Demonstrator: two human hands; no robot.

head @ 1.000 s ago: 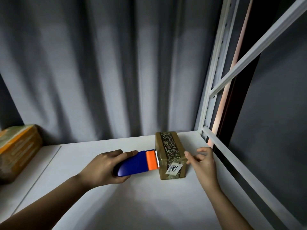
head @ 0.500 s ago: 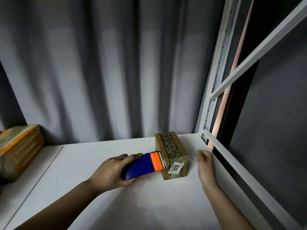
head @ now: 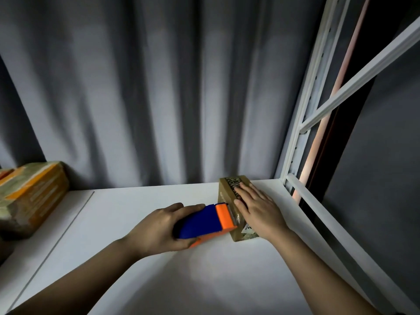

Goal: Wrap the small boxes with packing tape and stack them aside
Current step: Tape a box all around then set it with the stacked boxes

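1. Since the earlier frames, the right hand [head: 259,208] has come off the counter [head: 159,269] beside the small box [head: 227,189] and now lies flat on its top, fingers straight and pressing; the tape dispenser [head: 204,221] has edged closer to the box's left side.
2. Head view: the left hand [head: 159,230] is wrapped round the blue dispenser body, its orange end touching the box. The box sits near the counter's far right corner, by the white shelf frame [head: 297,155].
3. Doing this step well likely means holding the box down firmly while pulling the dispenser steadily, so the tape lies smooth.
4. Wrapped parcels [head: 29,196] sit at the far left.
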